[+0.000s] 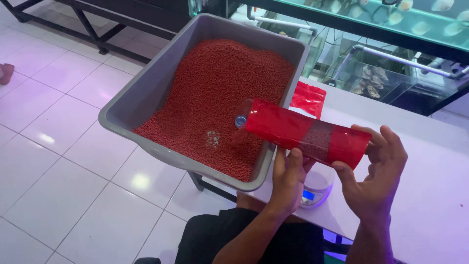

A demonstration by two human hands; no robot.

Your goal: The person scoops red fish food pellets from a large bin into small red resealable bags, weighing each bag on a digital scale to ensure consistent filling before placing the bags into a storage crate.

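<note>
A long red plastic pouch [298, 132] lies on its side in both my hands, its open mouth pointing left over the grey tub [141, 93]. My left hand [288, 178] grips the pouch from below near its middle. My right hand [376, 171] cups its closed right end, where dark red pellets show through a clear band. The tub is filled with small red pellets [220, 93], with a pale patch near the front. A small blue scoop or cap [240, 121] sits at the pouch mouth.
A white table [430, 186] carries a small digital scale [315, 188] under the pouch and a flat red bag [308, 98] behind it. Glass fish tanks [391, 63] stand at the back. White tiled floor [63, 161] lies to the left, with a dark metal rack beyond.
</note>
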